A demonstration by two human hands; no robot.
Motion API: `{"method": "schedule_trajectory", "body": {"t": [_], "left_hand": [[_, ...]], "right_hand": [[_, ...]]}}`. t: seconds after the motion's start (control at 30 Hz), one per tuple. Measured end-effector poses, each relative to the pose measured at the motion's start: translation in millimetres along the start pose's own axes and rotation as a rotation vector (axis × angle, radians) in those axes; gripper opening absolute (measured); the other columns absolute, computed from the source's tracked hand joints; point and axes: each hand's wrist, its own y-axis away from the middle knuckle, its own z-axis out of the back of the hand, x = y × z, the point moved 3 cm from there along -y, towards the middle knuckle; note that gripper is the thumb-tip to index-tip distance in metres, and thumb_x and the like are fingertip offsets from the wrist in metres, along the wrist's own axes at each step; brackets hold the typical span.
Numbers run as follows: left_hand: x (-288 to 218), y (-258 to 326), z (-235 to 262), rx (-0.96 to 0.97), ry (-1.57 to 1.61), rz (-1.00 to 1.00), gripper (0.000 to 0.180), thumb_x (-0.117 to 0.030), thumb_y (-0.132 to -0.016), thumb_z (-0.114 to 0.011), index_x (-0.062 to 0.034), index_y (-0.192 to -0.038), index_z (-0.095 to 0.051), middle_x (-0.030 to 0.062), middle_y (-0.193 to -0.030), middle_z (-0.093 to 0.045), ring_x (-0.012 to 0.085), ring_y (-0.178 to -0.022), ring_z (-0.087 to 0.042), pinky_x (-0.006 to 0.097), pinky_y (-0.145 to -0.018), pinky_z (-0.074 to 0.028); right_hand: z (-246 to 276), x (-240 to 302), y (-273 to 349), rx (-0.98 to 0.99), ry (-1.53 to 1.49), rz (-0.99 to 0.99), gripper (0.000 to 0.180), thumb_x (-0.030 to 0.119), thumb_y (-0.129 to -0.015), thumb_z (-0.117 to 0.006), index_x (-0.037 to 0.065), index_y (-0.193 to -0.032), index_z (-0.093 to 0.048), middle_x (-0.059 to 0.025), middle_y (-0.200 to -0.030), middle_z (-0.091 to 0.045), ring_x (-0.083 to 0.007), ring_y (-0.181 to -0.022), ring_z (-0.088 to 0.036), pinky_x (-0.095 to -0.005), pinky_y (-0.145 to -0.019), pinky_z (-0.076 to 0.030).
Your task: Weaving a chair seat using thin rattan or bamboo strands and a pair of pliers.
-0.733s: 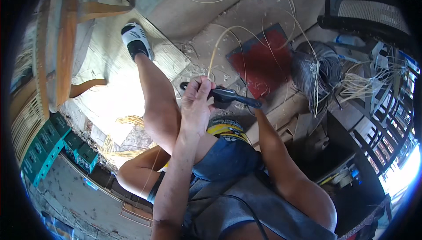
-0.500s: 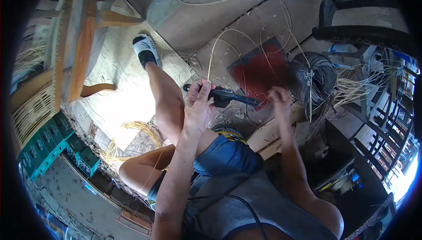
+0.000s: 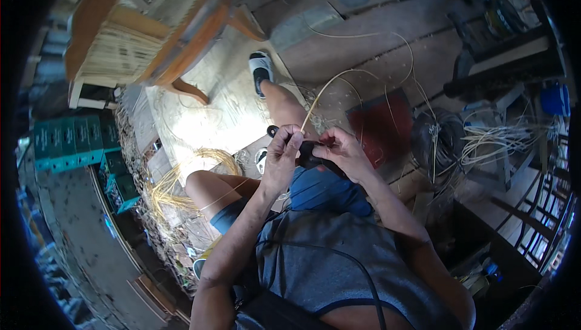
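Note:
My left hand [image 3: 283,156] is closed in a pinch on a pale cane strand [image 3: 316,101], which rises from the fingertips and arcs away to the right. Beneath my hands, over my blue-clad thigh, sits a black two-handled tool [image 3: 311,155] that looks like a spokeshave. One of its rounded ends shows just beyond my left fingers. My right hand [image 3: 342,153] is at the tool's right side, thumb touching its dark body and fingers curled in. What those fingers pinch is hidden.
A wooden chair frame with woven cane [image 3: 175,45] lies at the upper left. Yellow cane coils [image 3: 209,159] rest on the floor near my knee. Right of me are a red mat [image 3: 387,125], a dark wire coil [image 3: 445,142] and loose cane strands [image 3: 499,139]. Green boxes [image 3: 66,142] stand far left.
My right hand has come in from the right and now meets the tool beside my left hand. The left hand keeps its pinch on the cane. The whole view has shifted.

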Motion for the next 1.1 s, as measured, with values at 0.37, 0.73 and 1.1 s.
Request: {"method": "schedule_trajectory", "body": {"t": [0.37, 0.73, 1.1], "left_hand": [[-11, 91, 74, -0.266, -0.146, -0.038, 0.013, -0.015, -0.095, -0.057, -0.0031, -0.100, -0.057, -0.0010, -0.078, -0.056, 0.0048, -0.062, -0.051, 0.021, -0.052, -0.043], [-13, 123, 71, -0.106, 0.077, -0.055, 0.028, 0.004, -0.090, -0.055, -0.0034, -0.114, -0.041, 0.0058, -0.078, -0.058, 0.0118, -0.067, -0.059, 0.022, -0.057, -0.048], [-16, 141, 80, -0.017, -0.208, 0.129, 0.015, -0.013, -0.093, -0.059, -0.0013, -0.102, -0.057, -0.0002, -0.071, -0.056, 0.0051, -0.054, -0.049, 0.019, -0.047, -0.040]], "right_hand": [[-97, -1, 34, -0.169, 0.638, 0.210, 0.019, 0.019, -0.091, -0.061, 0.001, -0.090, -0.055, -0.0057, -0.071, -0.061, -0.0102, -0.057, -0.062, -0.0258, -0.051, -0.048], [-124, -22, 40, -0.062, 0.357, 0.148, 0.028, 0.027, -0.093, -0.059, -0.001, -0.088, -0.056, -0.0036, -0.066, -0.058, -0.0073, -0.055, -0.056, -0.0246, -0.049, -0.044], [-112, 4, 49, 0.217, 0.864, 0.024, 0.034, 0.028, -0.098, -0.042, -0.001, -0.091, -0.057, -0.0146, -0.063, -0.059, -0.0314, -0.061, -0.061, -0.0417, -0.055, -0.047]]}}
